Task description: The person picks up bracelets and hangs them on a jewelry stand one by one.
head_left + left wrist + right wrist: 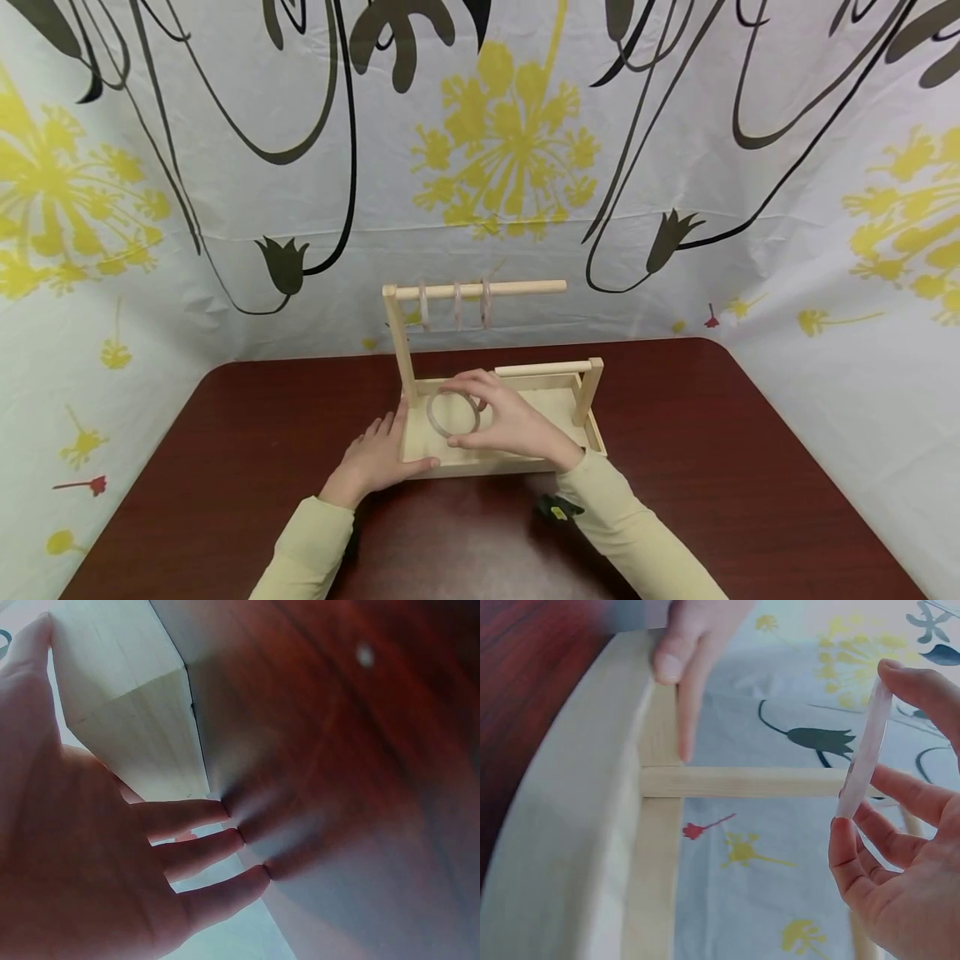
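My right hand (510, 423) pinches a pale, translucent bangle (867, 750) between thumb and fingertips, holding it over the tray of a light wooden bangle stand (495, 469). In the head view the bangle's round face shows; in the right wrist view it appears edge-on. My left hand (377, 454) rests at the stand's left end, its thumb along the front wall. In the left wrist view, three of its fingertips (255, 881) touch the dark tabletop beside the wood. Three similar bangles (486, 305) hang from the stand's upper bar (528, 287).
A shorter, lower bar (543, 368) reaches left from the right post (588, 393). The stand sits on a reddish-brown table (697, 483), near its back edge. A white patterned curtain (517, 250) surrounds the back and sides. A dark device (557, 508) is at the right wrist.
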A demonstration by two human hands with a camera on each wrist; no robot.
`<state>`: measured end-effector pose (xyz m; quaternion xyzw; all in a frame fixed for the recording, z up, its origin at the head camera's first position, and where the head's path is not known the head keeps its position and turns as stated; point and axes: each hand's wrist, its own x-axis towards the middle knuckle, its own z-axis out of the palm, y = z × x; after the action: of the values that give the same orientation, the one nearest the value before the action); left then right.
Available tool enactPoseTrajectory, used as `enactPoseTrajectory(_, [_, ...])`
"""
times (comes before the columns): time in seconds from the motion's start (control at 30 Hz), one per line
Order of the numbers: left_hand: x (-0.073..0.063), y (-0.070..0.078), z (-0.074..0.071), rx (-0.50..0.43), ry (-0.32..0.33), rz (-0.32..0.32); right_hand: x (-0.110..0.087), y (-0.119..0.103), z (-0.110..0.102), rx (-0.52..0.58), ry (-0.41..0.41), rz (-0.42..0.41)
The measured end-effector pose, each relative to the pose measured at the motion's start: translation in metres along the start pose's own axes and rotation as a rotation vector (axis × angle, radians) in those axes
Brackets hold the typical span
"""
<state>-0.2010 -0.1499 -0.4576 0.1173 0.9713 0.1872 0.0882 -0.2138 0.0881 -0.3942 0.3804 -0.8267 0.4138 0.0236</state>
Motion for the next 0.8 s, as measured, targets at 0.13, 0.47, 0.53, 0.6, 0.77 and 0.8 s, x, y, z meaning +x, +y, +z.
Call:
enactPoseTrajectory(0.13, [0.0, 0.0, 0.0, -0.007, -0.001, -0.009, -0.002, -0.008, -0.009, -0.028, -0.003, -0.011])
enactPoseTrajectory(0.47, [-0.001, 0.001, 0.001, -0.01, 0.003, -0.015, -0.006, -0.017, -0.031, -0.083, -0.002, -0.042])
enactPoseTrajectory(0.53, [-0.001, 0.001, 0.001, -0.017, -0.002, -0.018, -0.007, -0.018, -0.038, -0.105, 0.001, -0.046])
enactPoseTrajectory(0.6, [-0.001, 0.001, 0.001, -0.023, -0.005, -0.018, -0.009, -0.018, -0.046, -0.125, 0.011, -0.049])
enactPoseTrajectory(0.77, [-0.002, 0.001, 0.0, -0.029, -0.001, -0.011, -0.014, -0.019, -0.068, -0.185, 0.058, -0.062])
enactPoseTrajectory(0.8, [-0.003, 0.001, 0.0, -0.031, 0.001, -0.011, -0.015, -0.018, -0.073, -0.197, 0.067, -0.068])
